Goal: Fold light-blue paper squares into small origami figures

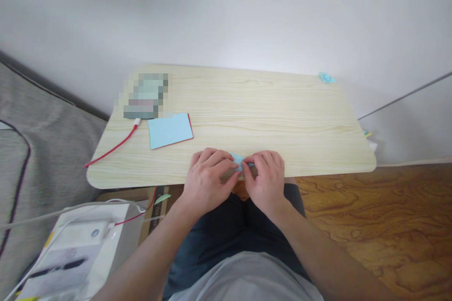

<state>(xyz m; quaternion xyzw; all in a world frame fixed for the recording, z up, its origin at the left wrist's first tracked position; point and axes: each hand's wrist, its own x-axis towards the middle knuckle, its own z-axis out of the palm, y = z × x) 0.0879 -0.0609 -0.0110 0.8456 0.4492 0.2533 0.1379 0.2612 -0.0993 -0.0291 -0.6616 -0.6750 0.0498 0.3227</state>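
Between my two hands, at the front edge of the table (pixel 268 117), is a small piece of light blue folded paper (pixel 237 160). My left hand (pixel 212 176) pinches its left side between thumb and fingers. On the other side, the fingertips of my right hand (pixel 264 178) are closed on the same paper. Most of its shape is covered by my fingers. Left of my hands lies a stack of light blue paper sheets (pixel 170 130) with a red sheet showing at its edge.
A blurred-out phone (pixel 146 96) with a red cable (pixel 120 143) lies at the back left. At the far right corner sits a small crumpled or folded blue paper piece (pixel 326 77). Below the table's left side are a white box (pixel 120 230) and cables. A wall stands behind.
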